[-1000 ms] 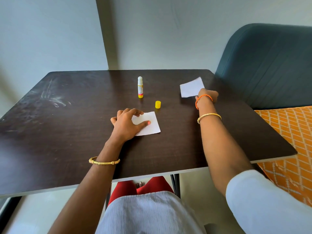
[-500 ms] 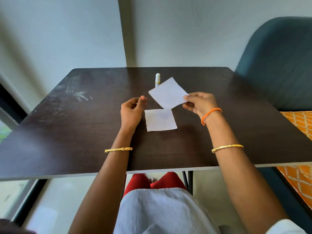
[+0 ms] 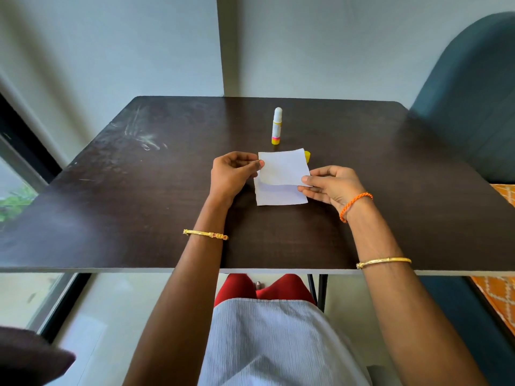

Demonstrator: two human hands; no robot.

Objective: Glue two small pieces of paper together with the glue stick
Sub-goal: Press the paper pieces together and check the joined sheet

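Note:
A small white paper (image 3: 283, 168) is held just above the table by both hands. My left hand (image 3: 232, 174) pinches its left edge, and my right hand (image 3: 328, 185) pinches its lower right corner. Under it a second white paper (image 3: 278, 196) lies flat on the dark table (image 3: 139, 204), its far part covered by the held one. The uncapped glue stick (image 3: 277, 126) stands upright behind them. Its yellow cap (image 3: 307, 155) peeks out past the held paper's far right corner.
A dark teal chair back (image 3: 471, 101) stands at the table's right side, with an orange patterned cushion (image 3: 504, 196) below it. The wall runs close behind the table's far edge. A window frame (image 3: 25, 151) is at the left.
My right hand brought the second paper from the far right over the paper on the table. My left hand lifted off the lower paper and took the held paper's left edge.

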